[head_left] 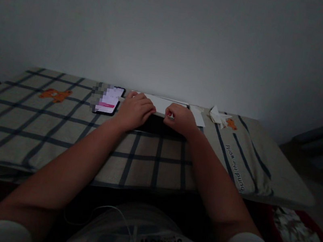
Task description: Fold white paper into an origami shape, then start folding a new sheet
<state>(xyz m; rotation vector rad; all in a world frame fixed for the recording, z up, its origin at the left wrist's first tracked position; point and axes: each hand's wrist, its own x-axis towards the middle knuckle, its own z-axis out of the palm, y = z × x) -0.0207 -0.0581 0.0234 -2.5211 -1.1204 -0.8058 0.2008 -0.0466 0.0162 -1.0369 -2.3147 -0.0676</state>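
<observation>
A white sheet of paper [161,104] lies between my hands on a dark flat surface [156,126], which shows below its near edge. My left hand [137,110] rests on the left part of the paper, fingers bent and pressed together at its near edge. On the right, my right hand [181,119] is curled, with thumb and forefinger pinching that same edge. The fingers hide parts of the paper. Another piece of white paper [200,119] sticks out beyond my right hand.
A lit phone [110,100] lies left of my left hand. Folded white paper [218,116] stands at the right on the checked cloth [142,167]. Behind rises a grey wall [174,37]. A red basket [273,228] with crumpled whitish stuff sits low right.
</observation>
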